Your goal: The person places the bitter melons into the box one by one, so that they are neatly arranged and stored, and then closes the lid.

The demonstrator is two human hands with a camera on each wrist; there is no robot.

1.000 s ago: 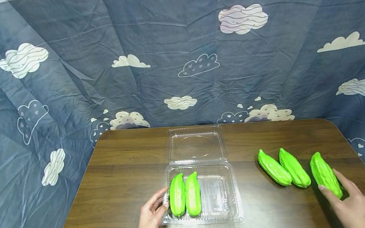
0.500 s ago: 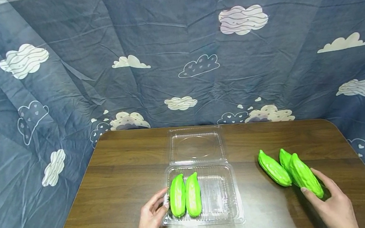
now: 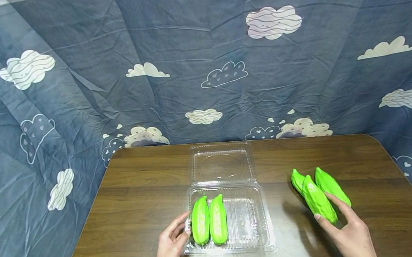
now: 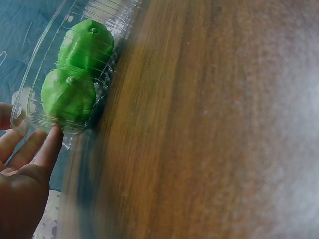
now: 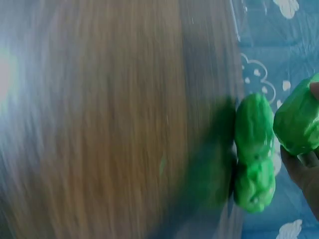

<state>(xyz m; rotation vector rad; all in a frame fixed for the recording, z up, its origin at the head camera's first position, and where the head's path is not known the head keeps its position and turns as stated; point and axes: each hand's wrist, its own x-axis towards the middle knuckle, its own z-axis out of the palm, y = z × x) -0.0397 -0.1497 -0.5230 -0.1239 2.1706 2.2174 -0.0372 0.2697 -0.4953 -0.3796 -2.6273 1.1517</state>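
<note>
My right hand grips a green bitter melon by its near end, raised above the table, as its shadow shows. Two more bitter melons lie behind it: one partly covered by the held one, the other to its right. In the right wrist view the held bitter melon is at the right edge. My left hand holds the left edge of a clear plastic container, thumb and fingers at its rim. Inside, two bitter melons lie side by side on the left.
The container's clear lid lies folded back, flat on the brown wooden table. A dark blue cloth with white clouds hangs behind the table and around its sides.
My right hand has carried the bitter melon leftward from the table's right side, passing over the other two. My left hand and the container have stayed put.
</note>
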